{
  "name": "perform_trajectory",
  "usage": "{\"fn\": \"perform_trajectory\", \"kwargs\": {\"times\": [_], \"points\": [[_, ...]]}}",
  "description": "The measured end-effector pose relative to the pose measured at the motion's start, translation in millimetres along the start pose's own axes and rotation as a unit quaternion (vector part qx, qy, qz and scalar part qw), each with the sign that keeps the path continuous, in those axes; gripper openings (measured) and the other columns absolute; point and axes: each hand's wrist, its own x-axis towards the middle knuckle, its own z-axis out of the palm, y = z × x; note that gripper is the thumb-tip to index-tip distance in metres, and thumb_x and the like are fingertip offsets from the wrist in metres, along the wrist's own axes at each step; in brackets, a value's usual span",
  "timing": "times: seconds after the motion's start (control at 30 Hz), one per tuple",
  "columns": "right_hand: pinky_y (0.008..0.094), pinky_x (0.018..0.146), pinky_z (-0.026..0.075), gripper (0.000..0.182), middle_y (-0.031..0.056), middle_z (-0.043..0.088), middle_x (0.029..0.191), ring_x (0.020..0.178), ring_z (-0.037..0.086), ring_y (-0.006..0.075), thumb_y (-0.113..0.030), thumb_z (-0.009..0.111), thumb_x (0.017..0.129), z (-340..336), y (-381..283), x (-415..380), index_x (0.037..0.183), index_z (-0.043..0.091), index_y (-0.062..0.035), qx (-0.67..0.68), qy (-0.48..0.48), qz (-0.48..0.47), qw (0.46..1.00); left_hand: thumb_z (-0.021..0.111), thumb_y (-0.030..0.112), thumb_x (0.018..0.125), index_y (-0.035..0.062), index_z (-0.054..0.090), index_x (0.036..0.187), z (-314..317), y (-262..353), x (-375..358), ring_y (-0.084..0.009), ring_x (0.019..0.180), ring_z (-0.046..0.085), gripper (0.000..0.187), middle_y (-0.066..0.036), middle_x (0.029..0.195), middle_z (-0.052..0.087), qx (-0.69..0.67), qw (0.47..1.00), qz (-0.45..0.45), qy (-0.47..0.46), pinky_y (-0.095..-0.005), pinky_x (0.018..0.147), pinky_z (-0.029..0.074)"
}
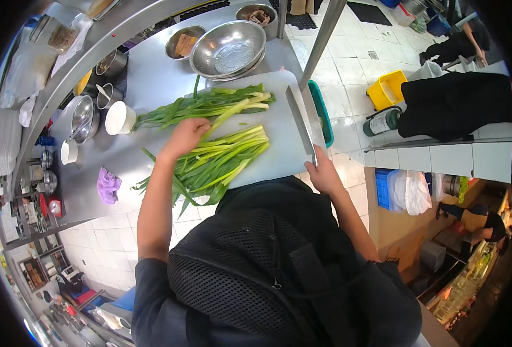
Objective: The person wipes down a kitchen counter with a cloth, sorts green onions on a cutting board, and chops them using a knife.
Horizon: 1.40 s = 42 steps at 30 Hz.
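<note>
My left hand is closed round a pale green leek stalk, which slants up and right over the cutting board. Below it on the white cutting board lies a bunch of leafy leeks, leaves toward the left and cut ends to the right. A second pile of leeks rests farther back. At the board's right edge my right hand grips a long knife by its handle, which the fingers mostly hide. The blade points away from me, apart from the leeks.
Nested metal bowls stand behind the board. A white tub and a purple cloth are on the steel table at left. Right of the table are a metal post, a green bin and a yellow bucket. Other people are at far right.
</note>
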Motion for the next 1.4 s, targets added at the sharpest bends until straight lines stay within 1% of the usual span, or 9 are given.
{"fn": "perform_trajectory", "kwargs": {"times": [0.17,0.6,0.67,0.97,1.1,1.2,1.23,1.27,1.4], "points": [[0.0530,0.092,0.050,0.055,0.0358,0.066,0.110,0.106,0.064,0.0523,-0.011,0.061,0.094,5,2,1,0.145,0.043,0.0003,-0.028,0.015,0.003,0.999,0.059,0.024,0.102,-0.0035,0.062,0.094,-15,8,11,-0.0185,0.070,0.048,0.029,-0.008,0.073,0.056,-0.150,0.989,0.005,-0.008,-0.0351,0.070,0.044],[0.0519,0.089,0.052,0.061,0.0321,0.067,0.111,0.104,0.065,0.0497,-0.015,0.066,0.092,17,-11,-22,0.148,0.045,-0.0083,-0.060,0.107,0.023,0.992,0.059,0.021,0.103,0.0000,0.062,0.093,-2,71,66,-0.0065,0.076,0.044,0.023,0.004,0.077,0.052,-0.166,0.980,0.096,-0.051,-0.0266,0.068,0.040],[0.0459,0.101,0.050,0.062,0.0319,0.061,0.132,0.122,0.059,0.0470,-0.015,0.068,0.092,18,-15,-26,0.149,0.046,-0.0079,-0.052,0.104,0.043,0.992,0.061,0.018,0.100,-0.0014,0.064,0.096,0,78,70,-0.0101,0.072,0.047,0.020,-0.002,0.074,0.056,-0.193,0.974,0.105,-0.057,-0.0308,0.069,0.043],[0.0430,0.097,0.051,0.061,0.0293,0.067,0.122,0.113,0.066,0.0440,-0.018,0.072,0.089,26,0,-34,0.144,0.051,-0.0034,0.072,0.143,0.025,0.987,0.074,0.019,0.088,0.0015,0.064,0.096,66,78,98,-0.0155,0.073,0.054,0.022,-0.006,0.079,0.062,-0.147,0.981,0.124,-0.027,-0.0336,0.069,0.046],[0.0431,0.101,0.049,0.059,0.0282,0.067,0.124,0.118,0.065,0.0416,-0.016,0.071,0.090,16,3,-64,0.143,0.051,-0.0011,0.096,0.138,0.063,0.984,0.072,0.023,0.088,0.0026,0.061,0.099,89,99,86,-0.0336,0.079,0.064,0.026,-0.018,0.086,0.066,-0.021,0.997,0.072,-0.016,-0.0442,0.073,0.049],[0.0393,0.083,0.057,0.053,0.0187,0.073,0.104,0.092,0.072,0.0311,-0.012,0.068,0.093,2,0,-82,0.143,0.052,-0.0016,0.098,0.149,0.061,0.982,0.070,0.025,0.088,0.0024,0.060,0.098,103,89,95,-0.0385,0.086,0.067,0.026,-0.020,0.087,0.068,-0.056,0.997,0.046,-0.025,-0.0464,0.074,0.050],[0.0304,0.073,0.050,0.050,0.0069,0.065,0.095,0.081,0.060,0.0176,-0.011,0.068,0.095,-11,-8,-89,0.142,0.055,-0.0032,0.187,0.090,0.102,0.973,0.070,0.025,0.088,0.0022,0.060,0.098,108,80,100,-0.0377,0.084,0.068,0.027,-0.020,0.086,0.068,-0.087,0.995,0.031,-0.027,-0.0456,0.074,0.051],[0.0215,0.064,0.043,0.046,-0.0049,0.057,0.087,0.071,0.048,0.0042,-0.010,0.067,0.097,-21,-14,-92,0.142,0.057,-0.0048,0.275,0.030,0.141,0.951,0.069,0.016,0.091,0.0026,0.054,0.097,107,79,103,-0.0190,0.063,0.067,0.021,-0.012,0.081,0.064,-0.104,0.993,0.026,-0.050,-0.0341,0.059,0.051],[0.0250,0.045,0.043,0.033,-0.0020,0.055,0.069,0.049,0.052,0.0073,-0.014,0.064,0.102,-35,-5,-89,0.133,0.059,-0.0044,0.302,-0.086,0.089,0.945,0.069,0.014,0.091,0.0028,0.052,0.097,106,73,115,-0.0170,0.065,0.067,0.021,-0.010,0.081,0.065,-0.182,0.978,-0.022,-0.102,-0.0313,0.056,0.051]]}}
